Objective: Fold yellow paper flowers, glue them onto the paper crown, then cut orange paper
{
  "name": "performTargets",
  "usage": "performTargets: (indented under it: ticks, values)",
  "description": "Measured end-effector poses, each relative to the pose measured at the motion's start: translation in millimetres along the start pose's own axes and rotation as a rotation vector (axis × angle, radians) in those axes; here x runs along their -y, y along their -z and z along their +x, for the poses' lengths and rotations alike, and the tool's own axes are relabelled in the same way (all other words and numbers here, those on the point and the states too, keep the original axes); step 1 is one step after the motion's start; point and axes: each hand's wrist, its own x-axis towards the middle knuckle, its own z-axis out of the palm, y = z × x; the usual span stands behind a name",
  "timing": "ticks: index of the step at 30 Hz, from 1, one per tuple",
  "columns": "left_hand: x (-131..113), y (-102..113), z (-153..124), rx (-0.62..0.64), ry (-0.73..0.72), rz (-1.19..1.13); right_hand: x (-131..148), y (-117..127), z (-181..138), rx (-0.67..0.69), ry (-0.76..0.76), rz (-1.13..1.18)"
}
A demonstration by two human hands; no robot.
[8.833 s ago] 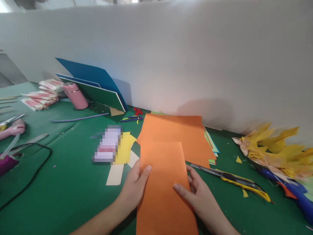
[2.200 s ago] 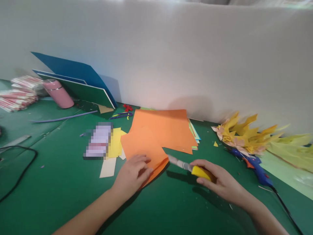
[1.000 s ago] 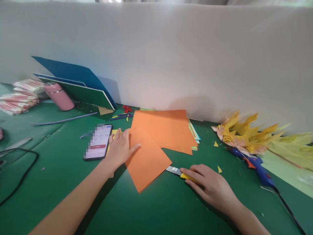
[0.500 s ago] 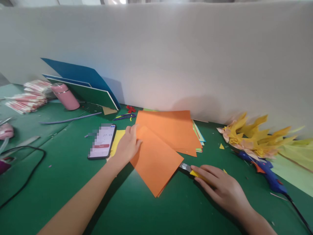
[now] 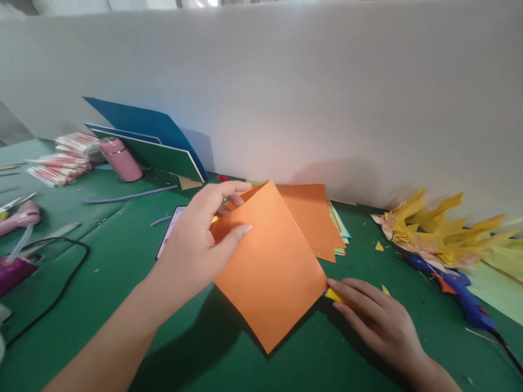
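My left hand (image 5: 200, 234) grips a folded sheet of orange paper (image 5: 273, 267) at its upper left edge, thumb on the front and fingers behind. The sheet is tilted up off the table, its layers parting a little at the top. My right hand (image 5: 376, 316) is closed around a yellow-handled utility knife (image 5: 333, 295) low over the table. The knife's blade is hidden behind the paper's right corner, which meets my right fingertips. More orange sheets (image 5: 314, 218) lie in a stack behind, over other coloured papers.
At the right lie yellow paper leaves (image 5: 445, 228) and a blue glue gun (image 5: 461, 296). A phone (image 5: 166, 234), partly covered by my left hand, lies left. Farther left are a pink bottle (image 5: 122, 159), leaning boards (image 5: 151, 152) and a black cable (image 5: 61, 294).
My left hand has risen and lifted the folded orange paper towards me, its layers now parting. The knife blade has gone out of sight behind the paper. The view has shifted slightly left.
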Motion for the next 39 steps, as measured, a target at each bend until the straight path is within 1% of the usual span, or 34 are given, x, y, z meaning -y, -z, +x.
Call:
performTargets:
  ticks: [2,3,4,5,7,8,10,11,12,13,14,16,18,21,24,29,32,35,39]
  values:
    - [-1,3,2,-0.032,-0.007,0.066,1,0,0,0.012,0.0,0.019]
    - [2,3,3,-0.027,-0.006,0.108,2,-1,0,0.028,0.001,0.023]
    - [8,1,5,-0.009,0.0,0.154,2,-2,0,0.046,0.003,0.021]
    - [16,-3,6,0.036,0.014,0.199,3,-4,0,0.066,0.007,0.015]
    - [34,-15,5,0.132,0.046,0.29,5,-7,1,0.115,0.018,-0.013]
    - [44,-22,3,0.151,0.049,0.358,6,-9,1,0.145,0.023,-0.033]
    - [57,-39,-9,0.136,-0.005,0.507,8,-13,1,0.205,0.035,-0.082]
    - [60,-47,-17,0.139,-0.052,0.533,9,-15,1,0.229,0.042,-0.109]
    - [61,-55,-26,0.162,-0.087,0.525,10,-16,1,0.246,0.049,-0.136]
    - [59,-63,-35,0.214,-0.111,0.491,11,-18,1,0.258,0.056,-0.158]
    - [56,-69,-45,0.293,-0.132,0.449,12,-19,2,0.265,0.059,-0.175]
    - [48,-80,-60,0.428,-0.119,0.39,14,-21,2,0.276,0.062,-0.19]
    - [40,-87,-69,0.518,-0.114,0.356,16,-23,3,0.294,0.058,-0.192]
    - [35,-94,-72,0.591,-0.129,0.325,19,-23,6,0.316,0.056,-0.198]
    - [34,-100,-69,0.623,-0.148,0.316,22,-21,8,0.321,0.048,-0.2]
    - [33,-109,-65,0.617,-0.153,0.312,25,-15,8,0.331,-0.008,-0.195]
    - [33,-112,-65,0.638,-0.144,0.325,24,-11,7,0.34,-0.023,-0.189]
    - [32,-113,-65,0.649,-0.135,0.348,23,-8,7,0.354,-0.01,-0.182]
    - [28,-115,-68,0.637,-0.115,0.344,21,-6,5,0.332,0.023,-0.185]
